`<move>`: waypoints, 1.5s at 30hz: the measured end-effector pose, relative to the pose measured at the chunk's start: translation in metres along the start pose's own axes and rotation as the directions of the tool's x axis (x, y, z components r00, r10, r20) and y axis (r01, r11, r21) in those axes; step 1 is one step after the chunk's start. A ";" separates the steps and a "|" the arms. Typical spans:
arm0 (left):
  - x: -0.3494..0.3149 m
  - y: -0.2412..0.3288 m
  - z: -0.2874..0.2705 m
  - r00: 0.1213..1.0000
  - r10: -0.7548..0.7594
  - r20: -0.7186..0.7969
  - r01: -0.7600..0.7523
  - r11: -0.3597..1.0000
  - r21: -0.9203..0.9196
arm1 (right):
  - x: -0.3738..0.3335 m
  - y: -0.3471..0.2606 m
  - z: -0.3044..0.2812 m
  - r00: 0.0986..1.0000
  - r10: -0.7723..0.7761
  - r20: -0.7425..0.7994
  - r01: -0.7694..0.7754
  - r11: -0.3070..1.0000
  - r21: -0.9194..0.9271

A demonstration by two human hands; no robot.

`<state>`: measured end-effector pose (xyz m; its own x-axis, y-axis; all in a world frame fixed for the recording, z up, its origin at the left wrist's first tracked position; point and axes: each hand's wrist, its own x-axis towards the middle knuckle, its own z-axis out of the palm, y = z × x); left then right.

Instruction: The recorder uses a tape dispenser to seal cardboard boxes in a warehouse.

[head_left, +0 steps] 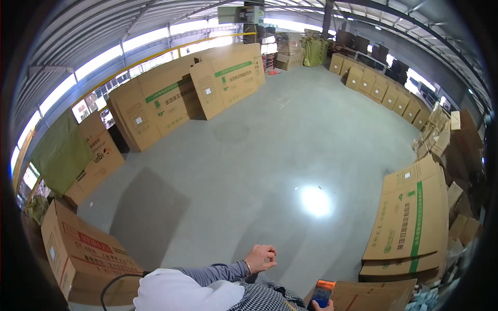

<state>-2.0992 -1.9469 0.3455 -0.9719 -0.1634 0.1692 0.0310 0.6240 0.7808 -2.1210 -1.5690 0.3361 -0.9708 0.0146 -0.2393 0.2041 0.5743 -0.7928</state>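
Orange and blue, a boxy handheld tool [322,293] sits gripped in your right hand [326,307] at the lower edge, near a brown cardboard panel [371,295]. Your left hand [261,258] is half-open, fingers loosely curled, above the smooth grey floor [290,140]. Flat, green-striped cartons [402,223] lie rightward.

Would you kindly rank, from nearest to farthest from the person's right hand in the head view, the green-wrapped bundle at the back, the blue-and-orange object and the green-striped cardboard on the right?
From the right hand:
1. Blue-and-orange object: held in that hand.
2. Green-striped cardboard: on the person's right.
3. Green-wrapped bundle: at the far back, across the floor.
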 end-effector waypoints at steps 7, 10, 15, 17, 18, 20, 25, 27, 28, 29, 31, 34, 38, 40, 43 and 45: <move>0.017 0.042 0.019 0.976 -0.039 -0.215 0.048 0.998 0.038 | 0.062 0.053 -0.046 1.000 -0.005 0.021 0.001 0.982 0.188; 0.012 0.048 0.018 0.978 -0.086 -0.190 0.082 0.996 -0.028 | 0.087 0.037 -0.054 0.992 -0.095 0.085 0.076 0.977 0.200; 0.007 0.064 0.027 0.927 -0.372 -0.048 0.202 0.603 -0.772 | 0.121 0.009 -0.045 0.968 -0.159 0.195 0.096 0.950 0.296; 0.003 0.071 0.027 0.883 -0.468 0.020 0.230 0.396 -0.889 | 0.125 -0.004 -0.044 0.953 -0.198 0.228 0.122 0.944 0.307; -0.003 0.073 0.023 0.815 -0.576 0.061 0.336 0.384 -0.860 | 0.127 -0.007 -0.043 0.939 -0.196 0.283 0.102 0.944 0.314; -0.013 0.078 0.018 0.718 -0.692 0.074 0.422 0.349 -0.836 | 0.131 -0.025 -0.040 0.905 -0.190 0.379 0.073 0.950 0.303; -0.013 0.068 0.050 0.671 -0.739 -0.059 0.415 0.441 -0.796 | 0.162 0.029 -0.039 0.887 -0.221 0.405 0.206 0.975 0.081; 0.001 0.078 0.055 0.522 -0.842 -0.137 0.416 0.391 -0.821 | 0.175 0.059 -0.042 0.858 -0.207 0.469 0.196 0.978 0.071; -0.006 0.076 0.055 0.497 -0.855 -0.148 0.412 0.382 -0.827 | 0.182 0.073 -0.044 0.863 -0.177 0.473 0.163 0.984 0.071; -0.007 0.074 0.054 0.524 -0.836 -0.164 0.460 0.440 -0.771 | 0.192 0.077 -0.047 0.868 -0.153 0.472 0.134 0.988 0.073; -0.011 0.069 0.057 0.540 -0.822 -0.181 0.504 0.488 -0.712 | 0.210 0.083 -0.046 0.866 -0.130 0.482 0.109 0.991 0.071; -0.017 0.058 0.067 0.630 -0.682 -0.372 0.186 0.598 -0.780 | 0.217 0.056 -0.051 0.854 -0.120 0.506 0.104 0.993 0.060; -0.016 0.066 0.039 0.809 -0.498 -0.313 0.136 0.676 -0.725 | 0.205 -0.024 -0.034 0.755 -0.231 0.613 0.116 0.968 0.223; -0.017 0.069 0.028 0.836 -0.417 -0.356 0.087 0.742 -0.665 | 0.215 -0.044 -0.007 0.719 -0.252 0.648 0.169 0.968 0.188; -0.020 0.063 0.024 0.817 -0.551 -0.173 0.084 0.409 -0.909 | 0.226 -0.065 0.031 0.653 -0.275 0.706 0.240 0.959 0.152; -0.015 0.058 0.023 0.702 -0.659 -0.270 -0.049 0.333 -0.941 | 0.231 -0.075 0.052 0.616 -0.280 0.737 0.282 0.951 0.125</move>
<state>-2.0877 -1.8907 0.3748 -0.6396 -0.7324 -0.2335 0.2777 -0.5033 0.8183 -2.3541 -1.6512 0.3108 -0.5621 -0.7547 -0.3385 -0.0640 0.4477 -0.8919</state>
